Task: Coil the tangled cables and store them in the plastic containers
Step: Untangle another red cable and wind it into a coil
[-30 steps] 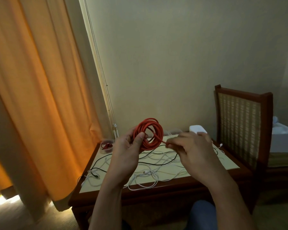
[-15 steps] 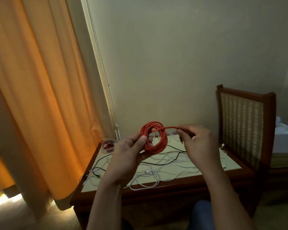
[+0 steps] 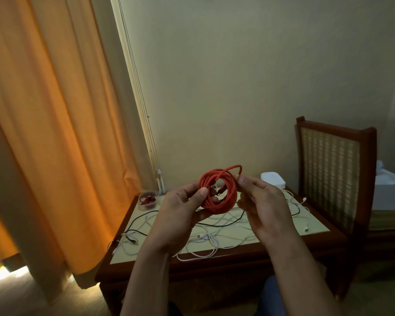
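A red cable coil (image 3: 224, 201) hangs above the low table (image 3: 315, 226). My left hand (image 3: 180, 215) grips the coil's left side, thumb over the loops. At the coil's upper right, my right hand (image 3: 260, 201) pinches the cable's loose end, which arcs over the top. Tangled white and black cables (image 3: 205, 238) lie spread on the tabletop below. A small clear plastic container (image 3: 148, 200) with a red cable coiled inside sits at the table's far left corner. A stack of white lids or containers (image 3: 273, 179) stands at the far right.
An orange curtain (image 3: 43, 133) hangs to the left of the table, with blind cords (image 3: 146, 137) along the wall. A wooden chair with a woven back (image 3: 331, 179) stands against the table's right side. My knee (image 3: 274, 297) shows below the table edge.
My right hand has brought the loose end over the top of the coil and in close to its right side. The coil has grown by another loop.
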The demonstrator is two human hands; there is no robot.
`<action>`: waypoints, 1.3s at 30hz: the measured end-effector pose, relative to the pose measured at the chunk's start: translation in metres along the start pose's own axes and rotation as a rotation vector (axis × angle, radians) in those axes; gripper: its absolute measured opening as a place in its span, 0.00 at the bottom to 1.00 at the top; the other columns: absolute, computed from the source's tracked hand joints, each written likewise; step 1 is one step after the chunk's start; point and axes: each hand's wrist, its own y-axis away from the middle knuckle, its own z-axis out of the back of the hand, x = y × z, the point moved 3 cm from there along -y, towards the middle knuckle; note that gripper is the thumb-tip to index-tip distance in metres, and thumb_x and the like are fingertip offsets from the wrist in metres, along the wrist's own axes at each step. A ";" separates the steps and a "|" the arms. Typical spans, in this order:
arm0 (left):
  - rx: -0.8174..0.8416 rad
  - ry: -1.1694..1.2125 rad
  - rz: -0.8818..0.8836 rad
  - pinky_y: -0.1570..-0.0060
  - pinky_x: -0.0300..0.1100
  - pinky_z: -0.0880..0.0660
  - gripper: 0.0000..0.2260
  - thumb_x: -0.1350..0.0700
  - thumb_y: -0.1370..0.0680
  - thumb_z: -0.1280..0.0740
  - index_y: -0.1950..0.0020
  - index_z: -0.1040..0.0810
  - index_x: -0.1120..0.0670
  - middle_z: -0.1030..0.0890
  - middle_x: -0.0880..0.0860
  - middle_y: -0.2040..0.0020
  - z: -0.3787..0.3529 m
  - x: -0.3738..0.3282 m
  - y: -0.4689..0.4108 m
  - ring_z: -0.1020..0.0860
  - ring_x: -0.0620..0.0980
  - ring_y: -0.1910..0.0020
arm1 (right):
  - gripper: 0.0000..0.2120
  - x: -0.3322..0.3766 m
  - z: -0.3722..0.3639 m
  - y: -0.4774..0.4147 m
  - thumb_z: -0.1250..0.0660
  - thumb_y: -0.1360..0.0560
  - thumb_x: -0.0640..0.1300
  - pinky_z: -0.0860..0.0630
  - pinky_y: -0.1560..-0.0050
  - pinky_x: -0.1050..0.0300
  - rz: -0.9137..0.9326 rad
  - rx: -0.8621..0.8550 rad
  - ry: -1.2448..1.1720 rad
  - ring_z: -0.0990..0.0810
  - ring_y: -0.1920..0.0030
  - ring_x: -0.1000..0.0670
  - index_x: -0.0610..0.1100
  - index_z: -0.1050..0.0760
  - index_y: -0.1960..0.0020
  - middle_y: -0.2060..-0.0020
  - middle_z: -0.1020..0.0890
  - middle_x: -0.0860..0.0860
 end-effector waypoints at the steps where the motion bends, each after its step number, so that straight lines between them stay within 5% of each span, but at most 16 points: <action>1: -0.001 -0.018 0.001 0.44 0.50 0.19 0.11 0.60 0.18 0.36 0.42 0.14 0.54 0.15 0.57 0.49 0.000 -0.001 0.000 0.17 0.52 0.49 | 0.07 0.001 0.000 0.000 0.28 0.25 0.43 0.34 0.61 0.57 -0.012 0.004 0.000 0.32 0.61 0.49 0.42 0.13 0.50 0.56 0.14 0.45; 5: -0.010 -0.091 0.005 0.43 0.52 0.19 0.11 0.61 0.17 0.37 0.39 0.16 0.55 0.14 0.56 0.44 0.000 -0.004 0.002 0.16 0.54 0.43 | 0.09 0.003 0.001 0.001 0.31 0.23 0.43 0.33 0.56 0.53 -0.012 0.073 0.093 0.31 0.54 0.45 0.42 0.13 0.51 0.56 0.14 0.45; 12: -0.084 -0.128 -0.034 0.44 0.47 0.18 0.11 0.60 0.18 0.35 0.38 0.17 0.58 0.13 0.55 0.48 0.002 -0.008 0.000 0.15 0.52 0.46 | 0.16 0.005 -0.004 0.010 0.37 0.21 0.45 0.37 0.59 0.52 0.070 0.293 0.130 0.34 0.58 0.45 0.31 0.20 0.50 0.57 0.27 0.43; 14: -0.102 -0.113 -0.058 0.44 0.44 0.18 0.12 0.61 0.19 0.34 0.37 0.17 0.58 0.13 0.55 0.48 -0.001 -0.010 0.000 0.15 0.52 0.47 | 0.17 0.012 -0.005 0.017 0.36 0.21 0.52 0.35 0.52 0.51 0.096 0.345 0.233 0.30 0.56 0.48 0.37 0.18 0.47 0.56 0.23 0.49; 16: -0.114 -0.096 -0.083 0.46 0.40 0.18 0.12 0.61 0.19 0.33 0.38 0.17 0.57 0.12 0.54 0.48 -0.003 -0.012 0.000 0.14 0.51 0.47 | 0.13 0.018 -0.012 0.026 0.34 0.21 0.53 0.30 0.45 0.61 0.120 0.390 0.339 0.21 0.50 0.58 0.47 0.16 0.44 0.52 0.16 0.58; 21: -0.129 -0.163 -0.103 0.41 0.41 0.22 0.11 0.59 0.20 0.31 0.38 0.16 0.54 0.12 0.50 0.48 -0.006 -0.013 0.000 0.16 0.46 0.44 | 0.15 0.018 -0.012 0.022 0.27 0.28 0.61 0.28 0.43 0.58 0.169 0.223 0.595 0.22 0.44 0.55 0.57 0.18 0.44 0.46 0.17 0.55; 26: -0.158 -0.142 -0.108 0.49 0.32 0.21 0.12 0.60 0.22 0.29 0.39 0.16 0.55 0.12 0.51 0.49 -0.008 -0.012 -0.003 0.15 0.45 0.46 | 0.13 0.008 -0.020 0.021 0.23 0.28 0.54 0.24 0.54 0.59 0.154 0.156 0.572 0.20 0.55 0.57 0.59 0.22 0.46 0.56 0.17 0.61; 31: -0.209 -0.094 -0.090 0.42 0.42 0.23 0.11 0.61 0.22 0.28 0.41 0.15 0.55 0.12 0.53 0.50 -0.009 -0.006 -0.004 0.15 0.49 0.48 | 0.11 0.011 -0.022 0.025 0.25 0.26 0.51 0.21 0.63 0.58 0.201 0.072 0.693 0.16 0.64 0.54 0.58 0.24 0.47 0.58 0.17 0.56; 39: -0.271 0.033 -0.110 0.42 0.46 0.20 0.12 0.62 0.23 0.28 0.40 0.16 0.59 0.13 0.58 0.52 0.000 -0.007 -0.007 0.14 0.54 0.49 | 0.13 0.012 -0.024 0.032 0.30 0.21 0.39 0.16 0.59 0.48 0.218 0.178 0.546 0.15 0.62 0.51 0.56 0.22 0.43 0.60 0.17 0.57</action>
